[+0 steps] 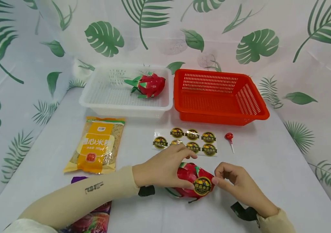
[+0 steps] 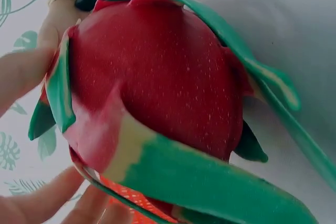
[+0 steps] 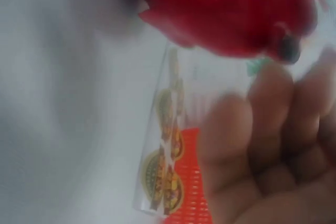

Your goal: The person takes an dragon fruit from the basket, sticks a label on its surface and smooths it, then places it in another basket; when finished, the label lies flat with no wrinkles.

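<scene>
A red dragon fruit [image 1: 186, 176] with green scales lies on the table. A round black and gold sticker [image 1: 202, 186] is on its side. My left hand [image 1: 165, 166] grips the fruit, thumb on the near side and fingers over the far side; in the left wrist view the fruit [image 2: 157, 77] fills the middle. At the fruit's right end is my right hand [image 1: 241, 184], its fingers loosely bent and the thumb tip close to the skin. Whether that thumb touches is unclear. In the right wrist view the right fingers [image 3: 268, 124] are blurred and hold nothing.
Behind the fruit lies a sticker sheet [image 1: 185, 142], with a red lollipop [image 1: 229, 136] to its right. A white basket [image 1: 124, 111] holds another dragon fruit [image 1: 152, 85]. Beside it stands a red basket [image 1: 212, 118]. Left are a yellow food bag [image 1: 98, 145] and a purple package [image 1: 95, 223].
</scene>
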Tool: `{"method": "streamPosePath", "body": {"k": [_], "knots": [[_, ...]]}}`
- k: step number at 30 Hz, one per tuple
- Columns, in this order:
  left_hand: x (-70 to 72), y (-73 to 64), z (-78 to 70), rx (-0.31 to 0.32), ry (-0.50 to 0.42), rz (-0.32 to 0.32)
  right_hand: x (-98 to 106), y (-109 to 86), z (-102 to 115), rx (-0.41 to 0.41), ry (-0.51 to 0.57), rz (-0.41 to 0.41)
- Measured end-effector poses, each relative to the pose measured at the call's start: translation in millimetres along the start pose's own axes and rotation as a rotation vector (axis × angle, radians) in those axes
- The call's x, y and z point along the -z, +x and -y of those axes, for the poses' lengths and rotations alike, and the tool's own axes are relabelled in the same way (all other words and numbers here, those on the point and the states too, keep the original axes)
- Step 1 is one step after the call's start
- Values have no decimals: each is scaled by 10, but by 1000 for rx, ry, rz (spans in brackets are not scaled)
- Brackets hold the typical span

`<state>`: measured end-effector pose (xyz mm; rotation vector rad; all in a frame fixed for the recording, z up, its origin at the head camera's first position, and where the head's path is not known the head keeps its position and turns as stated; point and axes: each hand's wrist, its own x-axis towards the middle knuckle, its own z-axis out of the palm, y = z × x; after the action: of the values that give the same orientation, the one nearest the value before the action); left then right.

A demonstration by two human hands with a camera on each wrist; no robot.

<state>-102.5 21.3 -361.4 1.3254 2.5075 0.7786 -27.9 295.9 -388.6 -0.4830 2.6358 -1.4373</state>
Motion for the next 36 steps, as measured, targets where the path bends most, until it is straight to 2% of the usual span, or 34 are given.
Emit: {"method": "streamPosePath", "body": {"k": [4,7,12,16,21,23,26,31,36], "knots": [[14,-2,4,-4,-7,61,49,72,-41,-149,-33,-159],[13,-11,-11,-3,10,75,133,166,-97,-257,-7,-264],[7,-37,-46,1,110,68,315,371,-266,-342,78,-357],[-15,-55,-66,9,167,42,468,570,-428,-359,207,-389],[-33,-60,-93,15,183,28,620,814,-564,-361,527,-414],[-37,-61,-91,17,179,27,649,918,-599,-338,667,-419],[-37,-61,-84,20,165,29,676,1041,-622,-281,817,-437],[-20,-45,-54,32,159,8,697,1147,-613,-252,932,-475],[64,33,6,44,143,-46,703,1181,-583,-248,1004,-488]]}}
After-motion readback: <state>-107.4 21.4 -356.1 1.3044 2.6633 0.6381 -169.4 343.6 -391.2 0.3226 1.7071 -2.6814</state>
